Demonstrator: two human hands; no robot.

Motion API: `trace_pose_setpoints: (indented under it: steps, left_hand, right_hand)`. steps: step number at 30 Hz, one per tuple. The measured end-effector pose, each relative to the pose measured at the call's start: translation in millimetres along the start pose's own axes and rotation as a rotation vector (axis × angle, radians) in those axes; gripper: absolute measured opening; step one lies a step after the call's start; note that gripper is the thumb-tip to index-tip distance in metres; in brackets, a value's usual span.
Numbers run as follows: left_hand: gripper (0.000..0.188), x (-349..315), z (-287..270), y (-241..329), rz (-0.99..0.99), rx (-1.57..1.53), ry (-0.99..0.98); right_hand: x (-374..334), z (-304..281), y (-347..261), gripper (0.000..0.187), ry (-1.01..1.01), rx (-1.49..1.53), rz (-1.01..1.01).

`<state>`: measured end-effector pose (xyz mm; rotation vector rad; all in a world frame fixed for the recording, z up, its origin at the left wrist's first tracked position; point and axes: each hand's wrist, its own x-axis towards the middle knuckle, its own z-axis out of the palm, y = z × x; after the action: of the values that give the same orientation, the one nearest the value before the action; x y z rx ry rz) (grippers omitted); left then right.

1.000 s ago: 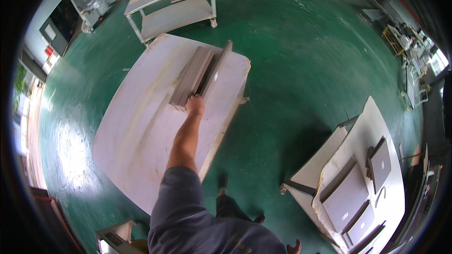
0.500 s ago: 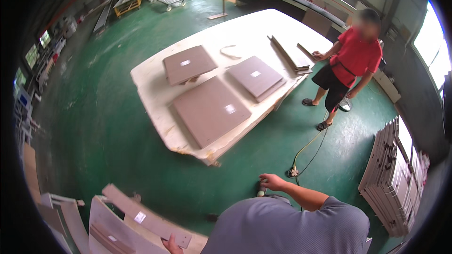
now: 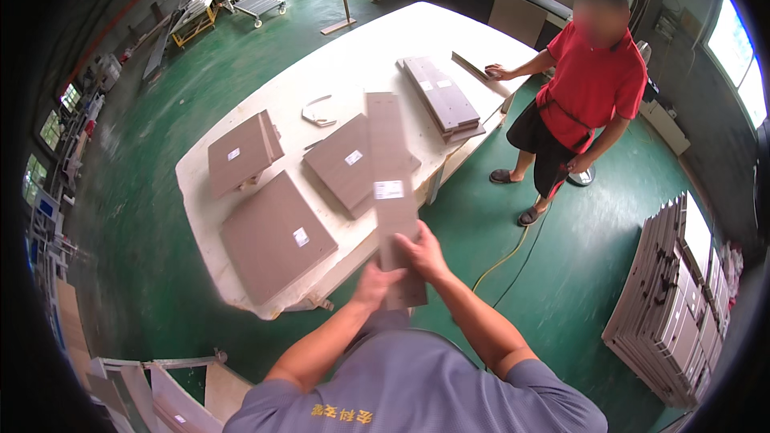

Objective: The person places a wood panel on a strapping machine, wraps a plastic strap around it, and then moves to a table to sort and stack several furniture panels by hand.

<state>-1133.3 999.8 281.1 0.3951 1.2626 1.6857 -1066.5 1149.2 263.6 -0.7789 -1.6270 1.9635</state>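
A long, narrow brown board (image 3: 391,144) with a white label stands out in front of me, its far end over the table. My left hand (image 3: 374,285) grips its left edge near the close end. On the opposite edge, slightly farther along, my right hand (image 3: 423,253) is closed around the board. Behind it, the board partly hides a squarish brown panel (image 3: 333,164) lying on the white table (image 3: 281,104). Two more brown panels, a smaller one (image 3: 241,152) and a larger one (image 3: 273,240), rest at the table's left end.
A person in a red shirt (image 3: 597,72) stands at the table's right side, one hand on a narrow strip (image 3: 473,66). Narrow boards (image 3: 441,96) lie stacked nearby. Tall panel stacks (image 3: 666,305) stand at right, pale boards (image 3: 172,401) at lower left. A cable (image 3: 501,256) crosses the floor.
The long board has come up from the pale boards at lower left to in front of me. My right hand, free before, now holds it too. My view has turned toward the table.
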Motion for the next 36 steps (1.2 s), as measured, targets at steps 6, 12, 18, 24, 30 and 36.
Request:
trace_pose_setpoints:
  steps: [6,12,18,24,30,36]
  left_hand:
    - [0.059,221,101,-41,0.022,0.029,-0.239]
    - [0.06,431,117,-44,-0.102,0.565,-0.131]
    - [0.06,601,93,-22,0.034,0.711,0.235]
    - [0.072,734,62,-26,0.02,0.722,0.425]
    - [0.079,802,79,-8,-0.133,0.681,0.501]
    - [0.083,840,77,-11,-0.128,0.545,0.497]
  right_hand:
    - [150,-177,-29,0.048,0.094,-0.033,0.083]
    - [324,-304,-47,0.055,0.119,-0.345,0.051]
    - [514,-359,-7,0.059,0.059,-0.505,0.03]
    - [633,-380,11,0.043,0.034,-0.477,0.051]
    - [655,-438,23,0.036,0.053,-0.101,0.106]
    - [707,-475,11,0.049,-0.004,-0.001,0.207]
